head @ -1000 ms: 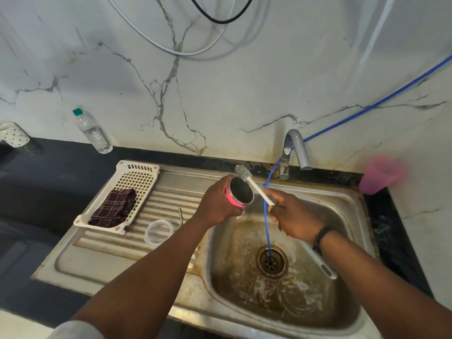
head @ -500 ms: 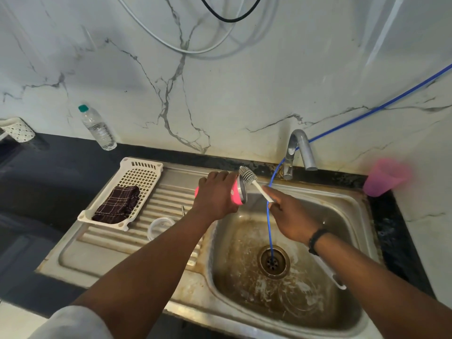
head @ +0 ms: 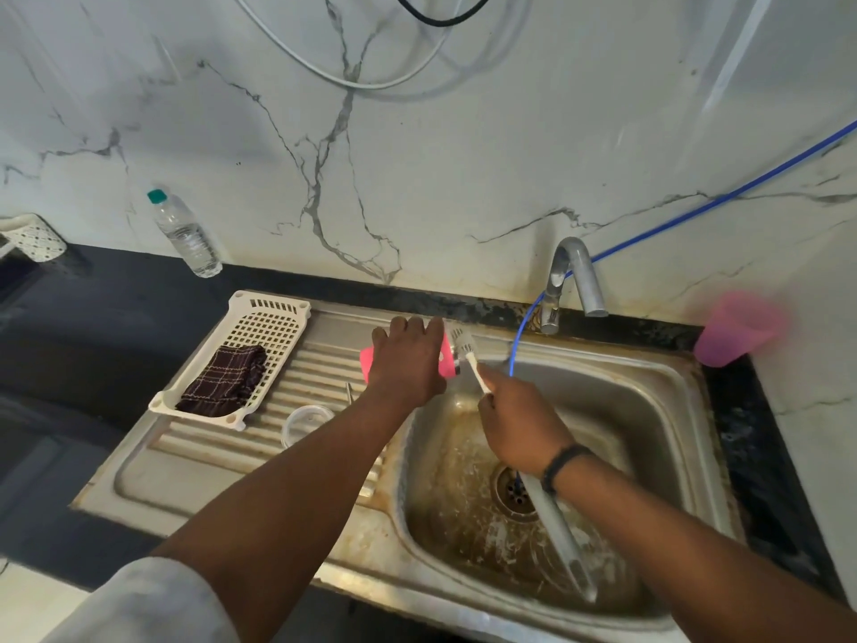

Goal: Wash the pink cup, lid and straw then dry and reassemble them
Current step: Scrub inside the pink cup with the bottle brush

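Brushing of the pink cup [head: 446, 359] is being carried on at the back left corner of the sink basin [head: 649, 410], and the change over the last second is in how the cup is being held. A second ago its open metal mouth was being turned up toward the camera; now the cup is being held on its side, mouth to the right, with the back of the left hand [head: 408, 359] covering most of it, so that only pink slivers are being shown at either side of the knuckles. The left hand is being kept wrapped around the cup body. The right hand [head: 514, 424] is being kept clenched on the white handle of the bottle brush [head: 463, 342], whose bristle head is now being pressed at the cup's rim rather than held above it. Whether the bristles are inside the cup cannot be told.

This is being read as the scrubbing step still in progress, with the brush being worked into the mouth; rinsing, drying and reassembly are not yet being attempted. The clear lid [head: 306, 422] is being left on the ribbed drainboard, and a thin metal piece just beside it, possibly the straw, is too small to be identified. The dark checked cloth [head: 225, 380] is being left in the white basket [head: 273, 324]. No water is being seen running from the tap [head: 575, 271].
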